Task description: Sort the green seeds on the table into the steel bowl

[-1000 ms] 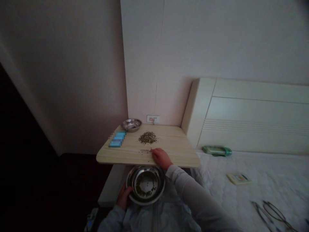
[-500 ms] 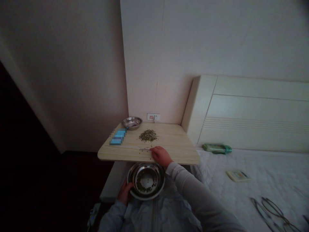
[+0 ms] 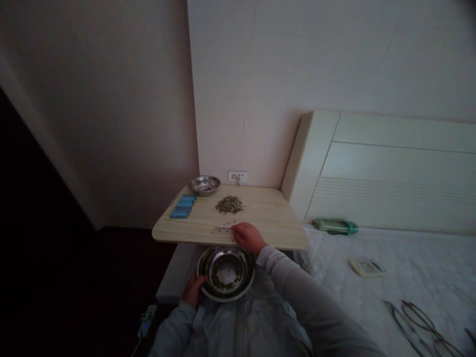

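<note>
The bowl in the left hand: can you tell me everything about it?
The bowl is round, shiny and metal-looking, with a bright rim. Small greenish bits lie around its bottom. It opens upward on the near side of the tabletop, and the left hand grips its rim. Its underside is hidden.

We can't read any txt, nos. or brands: tiny red mark (image 3: 234,177) on the white rect. wall socket (image 3: 238,176) & blurry coloured panel (image 3: 374,267) on the cream rect. item (image 3: 359,268) are both illegible to us.

L hand (image 3: 193,290) holds bowl (image 3: 248,275) – R hand (image 3: 248,237) w/ thin tool (image 3: 223,229), nr grains (image 3: 229,205).
</note>
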Action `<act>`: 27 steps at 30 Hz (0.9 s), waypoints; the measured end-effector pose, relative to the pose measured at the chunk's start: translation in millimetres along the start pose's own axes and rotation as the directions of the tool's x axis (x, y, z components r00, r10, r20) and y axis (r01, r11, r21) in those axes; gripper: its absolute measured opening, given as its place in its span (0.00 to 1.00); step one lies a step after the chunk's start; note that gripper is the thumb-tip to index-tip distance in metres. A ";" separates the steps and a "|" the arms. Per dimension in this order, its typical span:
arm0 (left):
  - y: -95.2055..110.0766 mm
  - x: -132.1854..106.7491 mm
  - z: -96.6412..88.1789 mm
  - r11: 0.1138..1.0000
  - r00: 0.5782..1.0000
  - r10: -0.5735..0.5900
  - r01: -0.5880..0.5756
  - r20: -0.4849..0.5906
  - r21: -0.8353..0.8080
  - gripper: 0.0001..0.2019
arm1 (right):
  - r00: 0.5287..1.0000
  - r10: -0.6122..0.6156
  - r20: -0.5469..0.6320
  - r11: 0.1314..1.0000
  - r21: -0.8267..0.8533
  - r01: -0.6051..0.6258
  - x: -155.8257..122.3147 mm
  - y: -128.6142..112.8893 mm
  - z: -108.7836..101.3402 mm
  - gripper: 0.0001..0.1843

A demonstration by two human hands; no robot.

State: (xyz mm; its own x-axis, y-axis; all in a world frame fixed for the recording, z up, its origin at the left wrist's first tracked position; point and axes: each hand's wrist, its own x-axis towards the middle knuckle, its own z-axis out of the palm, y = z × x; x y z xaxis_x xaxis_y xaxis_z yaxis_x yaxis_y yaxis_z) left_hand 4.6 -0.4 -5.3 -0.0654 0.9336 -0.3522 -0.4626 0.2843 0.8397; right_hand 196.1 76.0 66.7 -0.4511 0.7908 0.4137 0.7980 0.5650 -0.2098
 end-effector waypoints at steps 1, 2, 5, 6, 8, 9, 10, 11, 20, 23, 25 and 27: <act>0.1 -0.3 0.3 1.000 1.000 -0.007 0.007 -0.001 -0.005 0.22 | 1.000 -0.001 -0.002 1.000 0.001 0.001 -0.1 0.1 0.1 0.14; 0.0 -0.4 0.4 1.000 1.000 -0.011 0.011 -0.005 -0.005 0.22 | 1.000 -0.002 -0.003 1.000 0.004 0.002 -0.2 0.4 0.3 0.14; -1.1 0.2 -0.1 1.000 1.000 -0.002 0.002 -0.005 -0.003 0.22 | 1.000 -0.006 -0.004 1.000 0.014 0.006 -0.7 1.6 1.2 0.14; -1.5 0.6 -0.4 1.000 1.000 0.004 -0.004 -0.003 -0.002 0.22 | 1.000 -0.011 -0.003 1.000 0.020 0.011 -1.3 2.0 1.5 0.14; -2.2 1.1 -1.0 1.000 1.000 0.011 -0.011 0.001 0.001 0.22 | 1.000 -0.018 -0.008 0.999 0.032 0.018 -3.0 2.7 2.0 0.13; -2.4 1.2 -1.3 1.000 1.000 0.014 -0.014 0.003 0.000 0.22 | 1.000 -0.022 -0.011 0.999 0.039 0.023 -4.2 3.1 2.2 0.13; -2.5 1.1 -1.5 1.000 1.000 0.017 -0.017 0.005 -0.002 0.22 | 1.000 -0.028 -0.013 0.999 0.046 0.029 -5.5 3.4 2.3 0.13; -2.4 0.9 -1.6 1.000 1.000 0.020 -0.020 0.004 -0.004 0.23 | 0.999 -0.033 -0.015 0.998 0.053 0.033 -6.8 3.8 2.2 0.13; -5.8 4.3 -4.1 1.000 1.000 0.021 -0.021 0.005 -0.014 0.24 | 0.997 0.073 -0.031 0.996 0.049 -0.072 -6.8 4.9 -0.1 0.13; -6.3 5.8 -5.1 1.000 1.000 0.022 -0.022 0.010 -0.014 0.23 | 0.999 0.054 -0.008 0.998 0.025 -0.053 -6.9 2.3 -0.9 0.13; -4.4 4.6 -4.6 1.000 0.999 0.019 -0.018 0.029 -0.011 0.23 | 0.999 0.036 -0.005 0.999 0.027 -0.036 -9.2 0.2 -1.3 0.13; -1.4 2.2 -3.5 1.000 0.998 0.013 -0.012 0.055 -0.010 0.22 | 1.000 0.023 -0.002 0.999 0.037 -0.023 -12.9 -1.7 -1.6 0.12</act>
State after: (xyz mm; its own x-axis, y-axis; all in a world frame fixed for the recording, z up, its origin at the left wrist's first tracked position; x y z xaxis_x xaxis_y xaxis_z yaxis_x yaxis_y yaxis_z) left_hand 1.9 0.5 -8.6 -0.0230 0.9477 -0.3185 -0.4708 0.2708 0.8397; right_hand 201.2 64.4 63.1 -0.4318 0.8029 0.4110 0.7925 0.5553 -0.2520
